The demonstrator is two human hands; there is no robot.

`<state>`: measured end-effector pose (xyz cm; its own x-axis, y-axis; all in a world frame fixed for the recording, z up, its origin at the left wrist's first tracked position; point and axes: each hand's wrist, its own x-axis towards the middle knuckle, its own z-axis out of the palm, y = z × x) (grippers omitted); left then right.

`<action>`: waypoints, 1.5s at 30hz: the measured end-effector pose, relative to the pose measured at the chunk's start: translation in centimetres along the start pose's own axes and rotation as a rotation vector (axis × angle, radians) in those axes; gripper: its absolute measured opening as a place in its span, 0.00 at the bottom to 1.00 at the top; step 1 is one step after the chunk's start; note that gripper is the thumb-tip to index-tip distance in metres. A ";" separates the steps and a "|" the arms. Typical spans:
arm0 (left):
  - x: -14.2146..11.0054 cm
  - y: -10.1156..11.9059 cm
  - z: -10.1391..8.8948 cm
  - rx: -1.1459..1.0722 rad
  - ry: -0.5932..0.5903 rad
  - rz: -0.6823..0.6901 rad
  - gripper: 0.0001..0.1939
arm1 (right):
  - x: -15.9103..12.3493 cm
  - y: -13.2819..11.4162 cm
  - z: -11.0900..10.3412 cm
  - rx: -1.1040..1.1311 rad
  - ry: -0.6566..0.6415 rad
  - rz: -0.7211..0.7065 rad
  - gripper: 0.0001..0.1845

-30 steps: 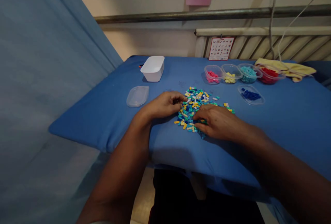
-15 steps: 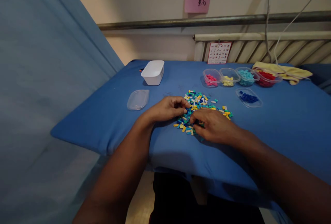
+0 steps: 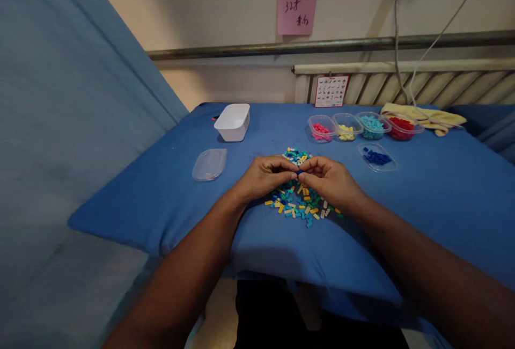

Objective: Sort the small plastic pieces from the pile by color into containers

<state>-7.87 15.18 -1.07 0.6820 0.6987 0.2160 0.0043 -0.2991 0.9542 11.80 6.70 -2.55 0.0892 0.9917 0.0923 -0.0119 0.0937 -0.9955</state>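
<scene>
Above a loose pile of small toy bricks (image 3: 290,210) in blue, teal, yellow and white, my two hands meet fingertip to fingertip. My left hand (image 3: 269,176) pinches a dark blue brick (image 3: 299,172) from the left. My right hand (image 3: 330,180) is closed on the same dark blue spot from the right. Fingertips cover most of it, so I cannot tell whether it is one brick or two joined. Part of the pile lies hidden beneath both hands.
Clear tubs hold pink (image 3: 321,132), pale yellow (image 3: 345,132), light blue (image 3: 372,126) and red bricks (image 3: 401,128). Dark blue bricks (image 3: 376,157) lie on a clear lid at right. A white box (image 3: 233,123), another lid (image 3: 210,165) and a yellow cloth (image 3: 426,116) rest on the blue-covered table (image 3: 140,193).
My right hand has risen from the pile and joined my left fingertips at the dark blue piece. The camera view has tilted up and turned slightly right.
</scene>
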 end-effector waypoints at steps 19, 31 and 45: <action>-1.1 2.1 -2.3 0.165 -0.134 -0.100 0.13 | 0.1 -1.3 -1.6 0.392 0.038 0.250 0.17; -2.4 2.1 -4.0 0.273 -0.375 -0.455 0.19 | 0.7 -2.4 -2.4 0.706 0.185 0.390 0.12; -1.8 0.8 -5.0 0.658 -0.226 -0.177 0.15 | 0.5 -2.4 -2.3 0.625 0.152 0.416 0.16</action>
<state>-12.80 16.93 0.36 0.7648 0.6426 -0.0469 0.5203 -0.5731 0.6331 14.20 6.78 -0.20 0.0890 0.9374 -0.3367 -0.6318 -0.2082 -0.7467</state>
